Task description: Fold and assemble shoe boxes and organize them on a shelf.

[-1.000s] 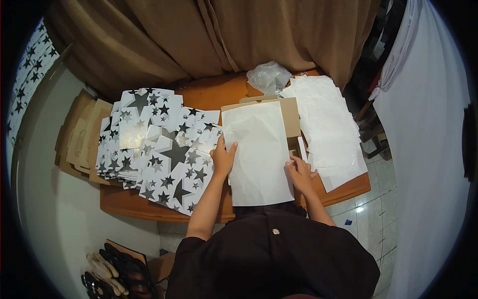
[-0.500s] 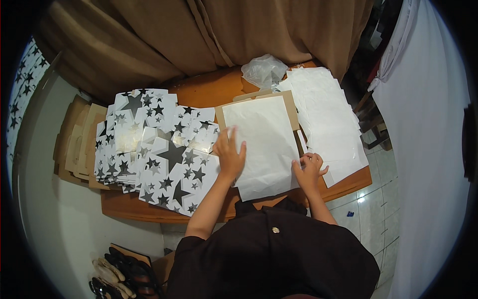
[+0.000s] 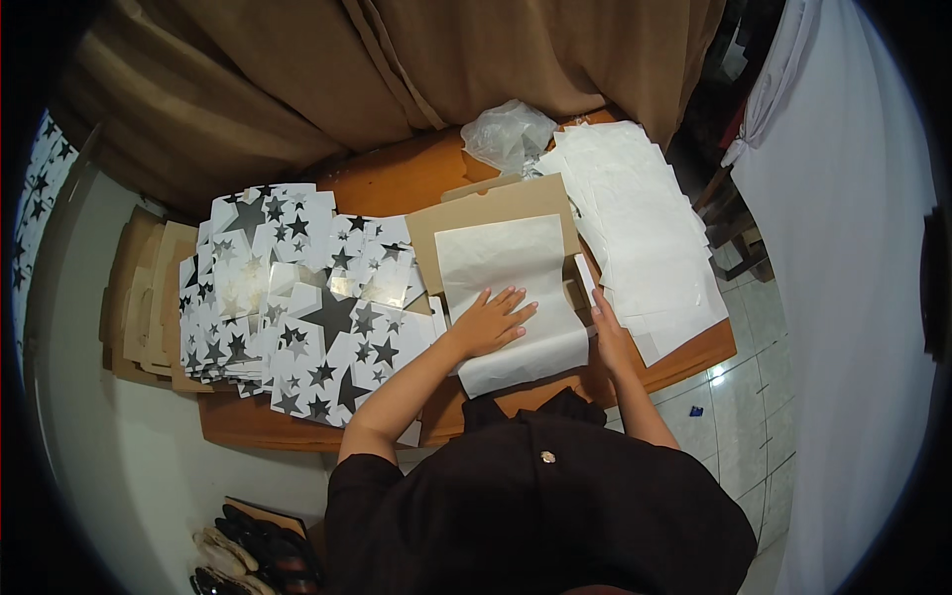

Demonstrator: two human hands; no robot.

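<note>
Star-print sheets [image 3: 297, 297]: stacked left of the fingers, unmoved.
Left hand [image 3: 491, 322]: flat, fingers spread, now lower on the white sheet [image 3: 511, 297].
White sheet: under the left fingers, on brown card [image 3: 486, 210].
Right hand [image 3: 610, 332]: shifted to the sheet's right edge, fingers together.

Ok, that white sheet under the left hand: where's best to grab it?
Probably the white sheet's near right corner beside the right hand, pinched from the right: the left hand lies flat on its middle, and that edge hangs past the brown cardboard.
</note>
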